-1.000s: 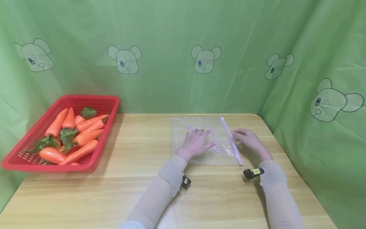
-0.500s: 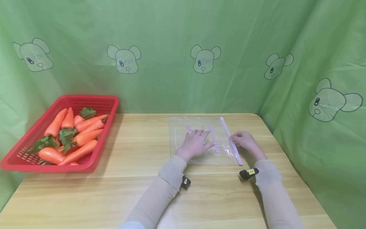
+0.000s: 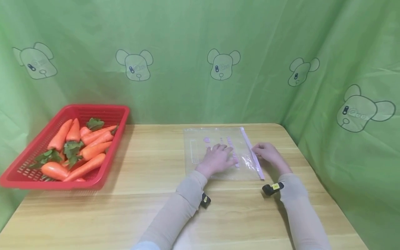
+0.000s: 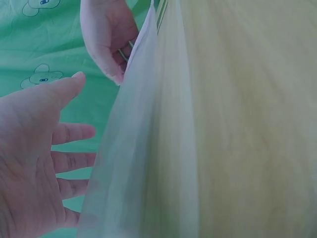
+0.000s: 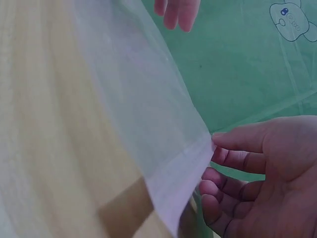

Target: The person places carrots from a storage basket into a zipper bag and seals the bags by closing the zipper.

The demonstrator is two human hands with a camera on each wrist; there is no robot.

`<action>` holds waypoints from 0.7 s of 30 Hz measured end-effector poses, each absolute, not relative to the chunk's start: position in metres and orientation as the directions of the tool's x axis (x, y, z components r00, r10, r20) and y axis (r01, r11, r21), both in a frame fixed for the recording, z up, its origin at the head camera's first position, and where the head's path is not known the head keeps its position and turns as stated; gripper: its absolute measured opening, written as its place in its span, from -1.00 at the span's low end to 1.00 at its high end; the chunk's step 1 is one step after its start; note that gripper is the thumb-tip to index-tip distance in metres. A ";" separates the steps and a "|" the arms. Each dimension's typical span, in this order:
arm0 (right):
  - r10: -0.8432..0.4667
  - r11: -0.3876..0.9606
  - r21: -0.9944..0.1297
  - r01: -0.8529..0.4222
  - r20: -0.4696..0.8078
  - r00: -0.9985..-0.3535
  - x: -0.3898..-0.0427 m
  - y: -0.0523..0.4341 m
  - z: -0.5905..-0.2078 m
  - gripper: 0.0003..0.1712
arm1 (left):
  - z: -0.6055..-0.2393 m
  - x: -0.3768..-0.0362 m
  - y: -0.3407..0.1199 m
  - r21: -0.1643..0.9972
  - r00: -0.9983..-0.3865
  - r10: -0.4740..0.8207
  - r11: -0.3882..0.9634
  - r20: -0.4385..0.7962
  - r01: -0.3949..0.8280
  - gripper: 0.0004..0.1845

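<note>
A clear zip bag (image 3: 247, 161) with purple print lies flat on the table, its purple zip strip (image 3: 251, 149) on the right side. My left hand (image 3: 217, 160) rests on the bag with spread fingers; in the left wrist view the left hand (image 4: 32, 153) has its fingers extended against the plastic. At the zip edge, my right hand (image 3: 269, 155) pinches the strip. The right wrist view shows the right hand (image 5: 267, 173) with thumb and forefinger at the edge of the purple strip (image 5: 181, 178), its other fingers curled below.
A red plastic basket (image 3: 114, 156) stands at the table's left, holding several carrots (image 3: 85, 167) with green leaves (image 3: 72, 149). Green curtains (image 3: 175, 93) with printed bear heads enclose the back and right of the wooden table (image 3: 150, 166). Each wrist carries a small black camera (image 3: 272, 188).
My right hand has come leftward onto the zip strip and its fingers have closed on the edge. My left hand has slid slightly right and nearer over the bag.
</note>
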State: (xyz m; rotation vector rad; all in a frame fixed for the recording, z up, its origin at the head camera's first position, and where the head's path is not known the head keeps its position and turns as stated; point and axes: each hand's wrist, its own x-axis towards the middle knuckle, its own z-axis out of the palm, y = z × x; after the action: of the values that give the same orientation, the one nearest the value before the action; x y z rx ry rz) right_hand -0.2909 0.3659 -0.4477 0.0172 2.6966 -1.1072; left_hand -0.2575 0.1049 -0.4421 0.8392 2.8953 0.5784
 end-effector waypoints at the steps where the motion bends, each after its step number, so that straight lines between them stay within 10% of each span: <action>1: -0.075 0.708 -0.700 0.098 -0.212 -0.974 -0.291 0.366 -0.447 -0.64 | -0.442 -0.257 0.106 0.369 -0.846 0.532 0.779 0.036 0.506 -0.31; 21: -0.119 0.695 -0.713 0.093 -0.242 -0.963 -0.278 0.362 -0.413 -0.52 | -0.432 -0.232 0.121 0.308 -0.704 0.710 0.678 -0.037 0.667 0.04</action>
State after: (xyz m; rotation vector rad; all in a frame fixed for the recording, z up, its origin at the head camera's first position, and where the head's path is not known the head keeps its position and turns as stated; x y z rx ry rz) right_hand -0.2780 0.3623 -0.4134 -0.0209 2.6360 -1.1313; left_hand -0.2323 0.1211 -0.4320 1.1301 2.7346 0.4108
